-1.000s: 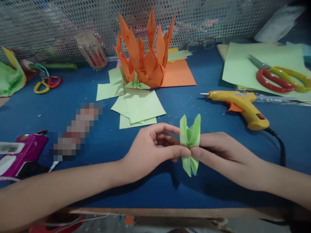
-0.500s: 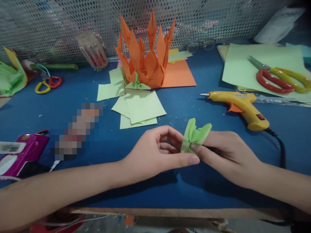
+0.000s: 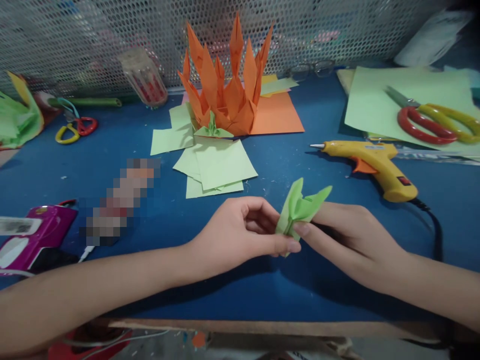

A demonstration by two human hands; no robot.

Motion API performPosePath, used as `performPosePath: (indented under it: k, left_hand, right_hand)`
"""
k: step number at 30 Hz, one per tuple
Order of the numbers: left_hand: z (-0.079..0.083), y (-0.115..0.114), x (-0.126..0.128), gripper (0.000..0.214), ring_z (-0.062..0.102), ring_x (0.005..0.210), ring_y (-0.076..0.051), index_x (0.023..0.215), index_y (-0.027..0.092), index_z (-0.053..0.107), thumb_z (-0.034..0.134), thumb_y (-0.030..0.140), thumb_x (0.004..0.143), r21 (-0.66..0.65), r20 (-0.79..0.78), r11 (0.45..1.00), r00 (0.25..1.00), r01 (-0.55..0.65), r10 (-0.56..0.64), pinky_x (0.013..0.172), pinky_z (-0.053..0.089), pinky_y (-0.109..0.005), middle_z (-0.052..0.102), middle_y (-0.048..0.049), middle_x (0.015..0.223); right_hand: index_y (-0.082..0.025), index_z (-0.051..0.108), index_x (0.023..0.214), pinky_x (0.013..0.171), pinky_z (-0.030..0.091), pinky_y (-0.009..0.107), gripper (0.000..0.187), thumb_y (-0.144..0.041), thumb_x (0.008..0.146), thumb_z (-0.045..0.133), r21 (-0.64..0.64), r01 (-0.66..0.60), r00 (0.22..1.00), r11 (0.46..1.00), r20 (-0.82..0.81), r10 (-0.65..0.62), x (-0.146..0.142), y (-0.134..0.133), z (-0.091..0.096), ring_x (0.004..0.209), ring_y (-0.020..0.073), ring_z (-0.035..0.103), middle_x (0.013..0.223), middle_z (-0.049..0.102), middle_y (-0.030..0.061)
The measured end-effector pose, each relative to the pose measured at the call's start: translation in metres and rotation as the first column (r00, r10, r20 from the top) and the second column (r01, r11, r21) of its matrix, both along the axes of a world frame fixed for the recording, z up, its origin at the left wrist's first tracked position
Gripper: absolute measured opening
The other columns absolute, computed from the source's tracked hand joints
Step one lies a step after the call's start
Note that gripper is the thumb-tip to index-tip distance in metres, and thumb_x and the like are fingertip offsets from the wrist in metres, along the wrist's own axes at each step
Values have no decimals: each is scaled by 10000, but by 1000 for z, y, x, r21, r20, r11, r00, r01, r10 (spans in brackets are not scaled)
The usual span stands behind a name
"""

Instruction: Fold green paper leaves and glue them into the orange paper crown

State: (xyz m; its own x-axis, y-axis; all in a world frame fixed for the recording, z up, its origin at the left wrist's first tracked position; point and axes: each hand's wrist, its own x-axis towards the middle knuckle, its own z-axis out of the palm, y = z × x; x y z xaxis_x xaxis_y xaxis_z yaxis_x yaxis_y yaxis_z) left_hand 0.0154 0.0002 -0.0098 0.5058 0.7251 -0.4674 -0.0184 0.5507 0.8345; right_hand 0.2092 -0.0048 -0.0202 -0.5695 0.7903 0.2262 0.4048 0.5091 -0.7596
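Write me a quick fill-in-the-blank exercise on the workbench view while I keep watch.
1. The left hand and right hand hold a folded paper piece coloured ____.
2. The nozzle of the glue gun points toward the picture's ____ side.
3. Besides yellow, the handle colour of the scissors at the picture's right is ____.
4. The spiky paper model is ____.

Missing words: green; left; red; orange.

Folded piece (image 3: 313,204), matt paper; glue gun (image 3: 360,149), smooth plastic; jar (image 3: 140,74), perhaps glossy plastic.
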Motion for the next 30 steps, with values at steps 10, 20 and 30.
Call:
performPosePath:
  k: [10, 20, 30]
  left_hand:
    - [2, -4, 0, 204, 612, 584, -58, 711, 124, 652, 819, 44, 624, 45, -80, 995, 993, 85, -82, 600, 486, -143, 661, 33, 614]
    - [-5, -4, -3, 262, 609, 578, -87, 703, 135, 637, 875, 161, 600, 24, 0, 997, 998, 69, -69, 590, 514, -191, 670, 18, 623]
    - [-7, -4, -4, 167, 592, 654, -77, 773, 153, 663, 809, 223, 730, 254, 69, 963, 995, -93, 78, 612, 539, -162, 629, 40, 725]
  right_hand:
    - [-197, 576, 755, 489, 367, 200, 189, -197, 933, 511, -9, -53, 998, 999, -42, 53, -1, -1, 2, 526, 68, 491, 626, 582, -35]
    - [-198, 612, 755, 481, 389, 158, 240, -246, 958, 494, -54, 8, 999, 998, -34, -10, -1, 0, 1, 524, 62, 529, 618, 611, -41]
    - [-197, 602, 762, 542, 448, 147, 253, -276, 972, 485, 8, -31, 999, 999, -7, 31, 2, 3, -1, 571, 62, 554, 654, 598, -32]
